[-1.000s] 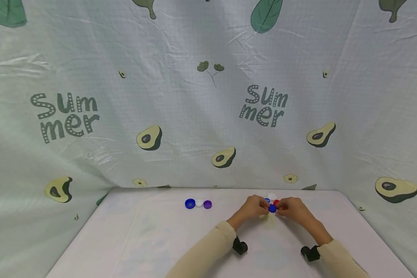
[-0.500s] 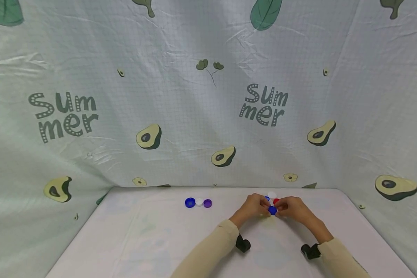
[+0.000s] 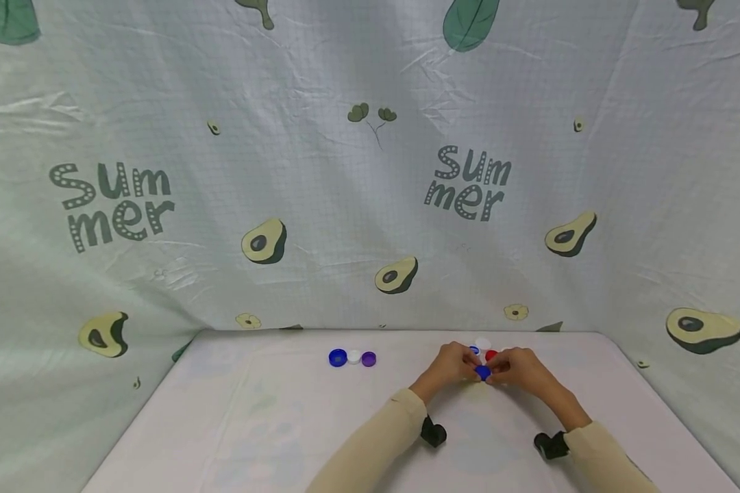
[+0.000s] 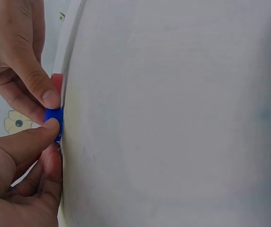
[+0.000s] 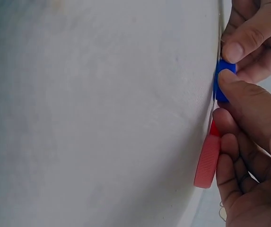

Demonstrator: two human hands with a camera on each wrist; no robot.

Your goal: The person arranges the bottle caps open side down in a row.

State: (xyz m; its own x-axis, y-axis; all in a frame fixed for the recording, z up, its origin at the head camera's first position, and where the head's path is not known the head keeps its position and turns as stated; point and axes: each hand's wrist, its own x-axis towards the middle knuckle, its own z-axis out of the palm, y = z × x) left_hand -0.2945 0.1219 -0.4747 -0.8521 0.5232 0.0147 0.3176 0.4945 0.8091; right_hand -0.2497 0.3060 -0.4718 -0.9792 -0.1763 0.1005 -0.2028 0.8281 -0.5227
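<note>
A small blue bottle cap (image 3: 483,372) lies at the far right of the table, between the fingertips of both hands. My left hand (image 3: 449,365) pinches its left side. From the right, my right hand (image 3: 518,370) pinches it too. Both wrist views show a thumb on either end of the blue cap (image 4: 54,115). Just behind it in the head view sit a red cap (image 3: 491,355), a white cap (image 3: 483,343) and a blue-and-white cap (image 3: 474,350), partly hidden by the hands. The right wrist view shows a ribbed red cap (image 5: 206,161) beside my right fingers.
Farther left on the white table (image 3: 284,411) a blue cap (image 3: 338,357), a white cap (image 3: 353,357) and a purple cap (image 3: 368,359) stand in a row. A printed curtain (image 3: 321,171) hangs behind the table's far edge.
The blue cap between the hands has shifted slightly toward the person. The left forearm has moved a little to the right; both hands keep their hold.
</note>
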